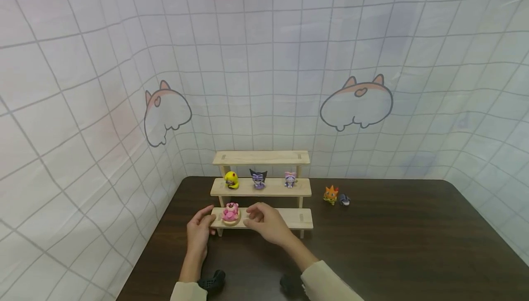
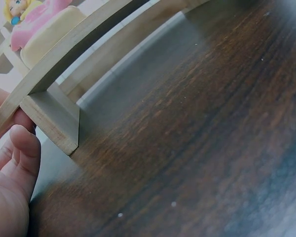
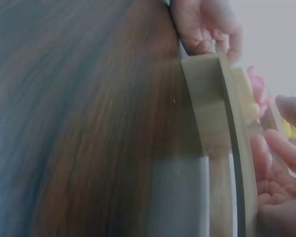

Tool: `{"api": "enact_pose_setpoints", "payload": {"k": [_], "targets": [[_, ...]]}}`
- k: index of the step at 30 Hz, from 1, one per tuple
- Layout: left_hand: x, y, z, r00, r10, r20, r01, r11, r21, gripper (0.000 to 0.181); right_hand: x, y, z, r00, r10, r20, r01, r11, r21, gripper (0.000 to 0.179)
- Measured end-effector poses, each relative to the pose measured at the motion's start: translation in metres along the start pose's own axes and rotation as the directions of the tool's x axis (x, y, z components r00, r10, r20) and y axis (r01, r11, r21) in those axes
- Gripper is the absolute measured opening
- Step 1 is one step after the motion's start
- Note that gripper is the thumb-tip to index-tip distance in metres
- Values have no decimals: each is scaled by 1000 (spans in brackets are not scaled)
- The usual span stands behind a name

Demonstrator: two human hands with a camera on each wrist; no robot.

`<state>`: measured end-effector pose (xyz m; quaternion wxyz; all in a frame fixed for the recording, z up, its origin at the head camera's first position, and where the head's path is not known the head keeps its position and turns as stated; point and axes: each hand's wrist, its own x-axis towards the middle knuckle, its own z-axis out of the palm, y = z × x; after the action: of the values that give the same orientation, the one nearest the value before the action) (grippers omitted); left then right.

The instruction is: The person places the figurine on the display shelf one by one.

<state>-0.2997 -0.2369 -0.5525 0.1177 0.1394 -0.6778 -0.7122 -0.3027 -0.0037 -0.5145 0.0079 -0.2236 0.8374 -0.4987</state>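
Observation:
A three-tier wooden display stand [image 1: 296, 219] stands on the dark table. My left hand [image 1: 199, 231] grips the left end of its lowest shelf, fingers around the board's edge in the left wrist view. On that shelf, near the left end, sits a pink bear figurine [image 1: 231, 214] on a pale round base. Just right of it, my right hand [image 1: 267, 224] hovers over the shelf with loosely bent fingers and nothing between them. A small gap separates those fingers from the figurine.
The middle shelf carries a yellow figurine [image 1: 232, 180], a black-and-purple figurine [image 1: 258, 179] and a pink-and-purple figurine [image 1: 290, 180]. Right of the stand, an orange spiky figurine [image 1: 330, 195] and a small dark blue one [image 1: 344, 199] rest on the table. A grid-patterned curtain [image 1: 264, 85] hangs behind.

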Motion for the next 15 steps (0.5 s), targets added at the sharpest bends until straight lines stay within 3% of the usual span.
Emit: {"api": "enact_pose_setpoints", "payload": {"k": [15], "targets": [[2, -2, 0, 1000, 11, -7, -11, 1000, -7, 35, -25, 19, -43, 999, 38, 18, -39, 994, 106, 26]]}}
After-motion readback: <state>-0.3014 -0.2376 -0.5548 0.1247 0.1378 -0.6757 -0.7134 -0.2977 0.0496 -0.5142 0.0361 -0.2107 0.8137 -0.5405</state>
